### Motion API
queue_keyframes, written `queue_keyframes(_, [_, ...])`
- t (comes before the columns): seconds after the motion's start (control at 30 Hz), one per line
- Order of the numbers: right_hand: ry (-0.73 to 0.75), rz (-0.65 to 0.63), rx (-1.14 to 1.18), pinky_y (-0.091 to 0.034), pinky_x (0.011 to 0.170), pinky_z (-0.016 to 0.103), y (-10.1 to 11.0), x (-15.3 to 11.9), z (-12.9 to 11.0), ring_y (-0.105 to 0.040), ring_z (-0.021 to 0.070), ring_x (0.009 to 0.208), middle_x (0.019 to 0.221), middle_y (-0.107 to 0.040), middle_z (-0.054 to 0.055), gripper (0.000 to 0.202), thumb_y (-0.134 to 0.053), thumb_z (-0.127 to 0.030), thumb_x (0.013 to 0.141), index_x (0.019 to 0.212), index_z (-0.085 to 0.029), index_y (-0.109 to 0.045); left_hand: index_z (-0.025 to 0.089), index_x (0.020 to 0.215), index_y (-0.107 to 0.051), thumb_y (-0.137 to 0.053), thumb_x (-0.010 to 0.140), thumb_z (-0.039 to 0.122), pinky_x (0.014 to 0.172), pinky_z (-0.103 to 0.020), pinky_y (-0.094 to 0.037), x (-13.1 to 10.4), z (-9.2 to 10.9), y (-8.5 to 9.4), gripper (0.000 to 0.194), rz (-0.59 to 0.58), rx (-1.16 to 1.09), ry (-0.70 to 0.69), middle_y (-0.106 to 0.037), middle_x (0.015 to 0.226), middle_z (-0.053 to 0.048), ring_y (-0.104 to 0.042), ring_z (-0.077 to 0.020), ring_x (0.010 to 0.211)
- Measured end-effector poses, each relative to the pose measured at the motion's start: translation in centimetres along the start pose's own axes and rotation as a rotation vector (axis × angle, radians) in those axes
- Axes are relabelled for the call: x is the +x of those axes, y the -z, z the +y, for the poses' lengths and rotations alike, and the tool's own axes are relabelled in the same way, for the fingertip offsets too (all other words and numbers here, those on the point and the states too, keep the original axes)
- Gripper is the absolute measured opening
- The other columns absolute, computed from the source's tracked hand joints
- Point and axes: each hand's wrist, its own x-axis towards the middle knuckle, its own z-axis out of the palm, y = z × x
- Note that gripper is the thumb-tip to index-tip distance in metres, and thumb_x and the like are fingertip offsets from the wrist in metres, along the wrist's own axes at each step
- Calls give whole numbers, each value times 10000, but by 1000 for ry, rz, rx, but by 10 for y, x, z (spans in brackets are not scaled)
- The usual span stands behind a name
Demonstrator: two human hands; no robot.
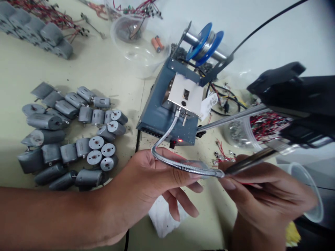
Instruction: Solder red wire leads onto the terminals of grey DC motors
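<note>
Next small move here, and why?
I'd probably ease the right hand back slightly from the metal rod. In this view its thumb looks very near the rod's tip, where the braided tube also ends. A red light glows on the blue box, so heat seems possible, though the picture can't confirm it.

Pale cream tabletop (pixel 86 71). Near its far edge, orange-handled scissors (pixel 95 7), partly cut off by the frame. Clear round plastic bowl (pixel 141 54) nearby; two small orange cylinders (pixel 156 45) lie side by side in it. Crumpled white cloth (pixel 163 218) at lower centre. Lower right: round translucent plastic tub (pixel 320 205), partly hidden; crumpled yellow item (pixel 292 234), material unclear.
</note>
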Motion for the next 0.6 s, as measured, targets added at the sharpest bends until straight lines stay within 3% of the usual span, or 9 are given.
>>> queue_keyframes(0.3, [21,-2,-41,-477,437,298,-4,9,-5,-630,145,568,774,-771,-25,207,-824,-63,912,988,-252,-785,189,931,-731,-1006,809,332,444,-171,-572,6,-5,7,333,-39,-28,18,-860,776,-19,-795,-158,550])
queue_keyframes(0.5, [14,-42,-26,-325,372,272,-5,20,-11,-479,118,436,627,-687,-39,183,-828,-87,892,887,-250,-745,185,905,-782,-1050,737,400,406,-184,-561,8,-11,13,383,-35,-17,38,-860,756,-34,-797,-185,528])
queue_keyframes(0.6, [-10,-52,24,-309,388,254,-6,22,-11,-471,108,441,636,-703,-35,216,-810,-42,850,857,-248,-745,192,890,-789,-1086,674,455,382,-191,-539,9,-11,15,452,-10,13,55,-858,739,-44,-794,-204,511])
